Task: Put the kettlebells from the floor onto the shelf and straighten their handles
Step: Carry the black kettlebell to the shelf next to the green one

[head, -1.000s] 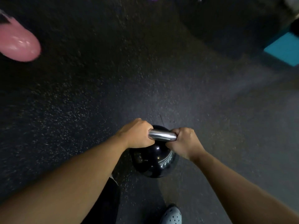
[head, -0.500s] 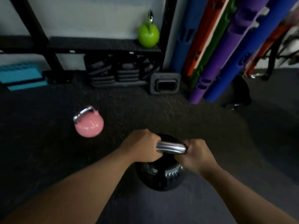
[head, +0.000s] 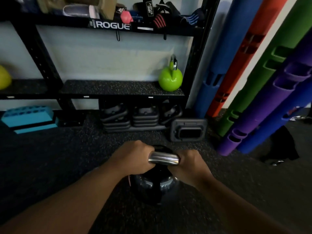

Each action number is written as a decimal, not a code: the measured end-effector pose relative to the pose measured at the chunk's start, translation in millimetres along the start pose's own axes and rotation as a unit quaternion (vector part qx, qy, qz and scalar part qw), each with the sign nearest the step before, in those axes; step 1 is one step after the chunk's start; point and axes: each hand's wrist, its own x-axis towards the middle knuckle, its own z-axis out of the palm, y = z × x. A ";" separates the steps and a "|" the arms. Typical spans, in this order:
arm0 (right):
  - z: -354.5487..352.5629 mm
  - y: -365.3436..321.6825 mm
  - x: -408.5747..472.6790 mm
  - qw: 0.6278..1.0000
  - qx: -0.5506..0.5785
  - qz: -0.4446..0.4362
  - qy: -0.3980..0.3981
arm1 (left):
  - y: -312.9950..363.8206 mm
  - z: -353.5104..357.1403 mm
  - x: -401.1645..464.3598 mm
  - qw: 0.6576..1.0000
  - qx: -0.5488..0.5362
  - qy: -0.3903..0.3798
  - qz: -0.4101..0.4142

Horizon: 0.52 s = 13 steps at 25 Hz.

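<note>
Dark speckled rubber floor (head: 50, 166) runs up to a black rack whose lower shelf (head: 109, 87) carries a green kettlebell (head: 170, 79) at its right end, handle turned edge-on to the camera; the rest of that shelf left of the green kettlebell lies bare up to the slanted rack post (head: 43, 53). A yellow-green ball shape (head: 4, 78) sits beyond that post. Under the shelf stand dark stacked plates (head: 131, 117) and a grey block (head: 189, 130), between the shelf and the black kettlebell (head: 152, 184). Coloured tubes (head: 253, 81) lean against the wall right of the shelf, and a teal block (head: 28, 117) lies on the floor at its left.

Both hands wrap the black kettlebell's steel handle (head: 163, 159): left hand (head: 133, 157) and right hand (head: 190, 166) have fingers curled tight around its ends, out in front of the shelf's edge.

Compared with half a second ago, the shelf looms larger and higher, and the pink kettlebell has gone from view.
</note>
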 end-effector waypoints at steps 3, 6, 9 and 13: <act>0.0 -0.3 85.6 1.000 0.008 -0.008 -0.011 | -45.9 -14.3 58.4 1.000 -0.002 0.006 -0.021; -1.2 -9.9 163.7 1.000 -0.009 -0.015 -0.020 | -95.3 -25.6 105.6 0.999 -0.008 0.017 -0.045; 6.1 -18.8 245.4 0.998 -0.026 -0.035 -0.046 | -152.3 -34.2 155.2 0.998 -0.006 0.030 -0.056; 18.1 -29.4 361.5 0.998 -0.021 -0.047 -0.028 | -238.7 -54.9 239.5 0.998 0.010 0.020 -0.051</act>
